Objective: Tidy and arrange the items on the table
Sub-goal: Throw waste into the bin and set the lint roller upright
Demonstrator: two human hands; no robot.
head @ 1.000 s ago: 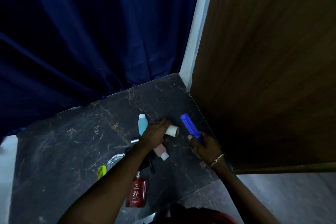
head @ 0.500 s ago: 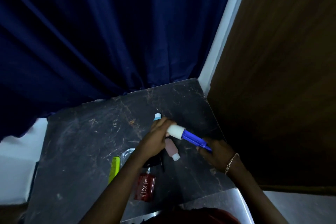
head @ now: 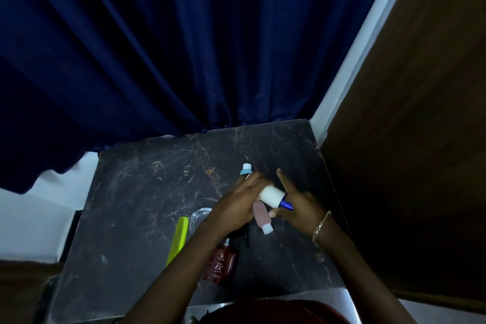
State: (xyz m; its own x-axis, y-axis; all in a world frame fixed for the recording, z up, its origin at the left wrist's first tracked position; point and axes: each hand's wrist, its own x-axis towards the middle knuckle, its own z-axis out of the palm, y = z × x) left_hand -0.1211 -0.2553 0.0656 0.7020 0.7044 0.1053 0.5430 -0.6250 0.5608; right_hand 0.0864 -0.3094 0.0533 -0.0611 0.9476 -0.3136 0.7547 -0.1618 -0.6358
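The only lettering that can be read stands on the red bottle (head: 220, 264). It lies on the table (head: 131, 192), nearer the person than the fingers (head: 253, 179) of the left hand (head: 234, 208) and just beside that forearm. Near the neck its front carries a pale emblem shaped like an R. Under that is the word "RED" in small capitals, and below it a larger "ZX". Finer lines beneath are too small to read. Whether there is print on the white-and-blue tube (head: 272, 196), gripped between the left hand and the right hand (head: 302, 205), cannot be told.
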